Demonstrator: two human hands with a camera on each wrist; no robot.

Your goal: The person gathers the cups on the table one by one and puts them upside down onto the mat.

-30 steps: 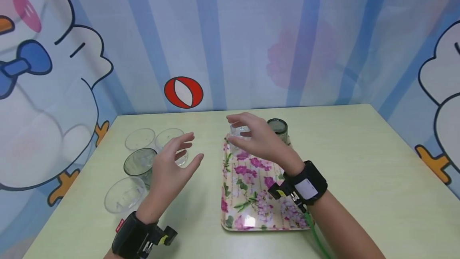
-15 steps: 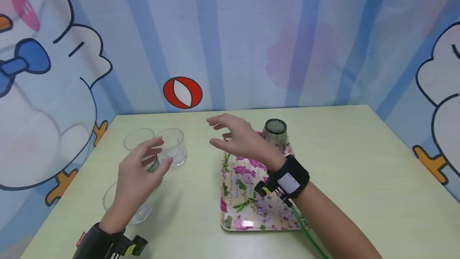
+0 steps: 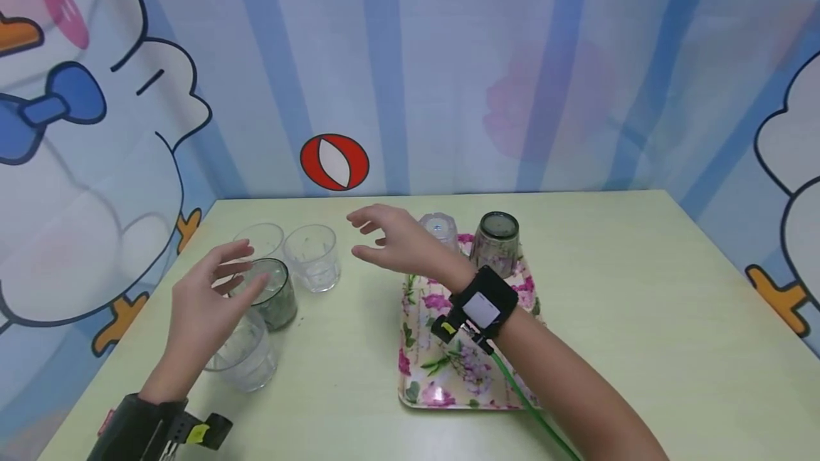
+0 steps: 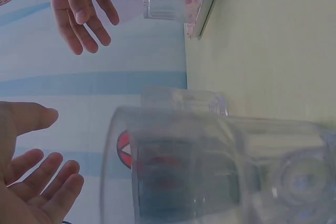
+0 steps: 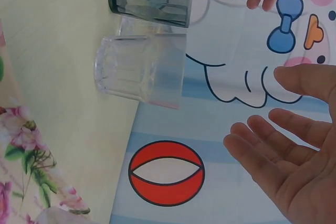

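My left hand, relaxed and holding nothing, hovers over the glasses on the table's left side. Under and beside it stand a smoky grey glass and a near clear glass, both upright. Two more clear glasses are behind: one at the back, partly hidden by the hand, and one to the right. My right hand, with loosely bent fingers and nothing in them, is in the air between that right glass and the tray. In the right wrist view, the clear glass appears apart from its fingers.
A flowered tray lies right of centre. At its back, an upside-down clear glass and an upside-down smoky glass stand side by side. A green cable runs from the right wrist camera. A printed curtain hangs behind the table.
Both hands have moved left. The right hand has drawn away from the tray's upside-down clear glass; the left has swung across toward the near upright glasses. The head view has shifted slightly.
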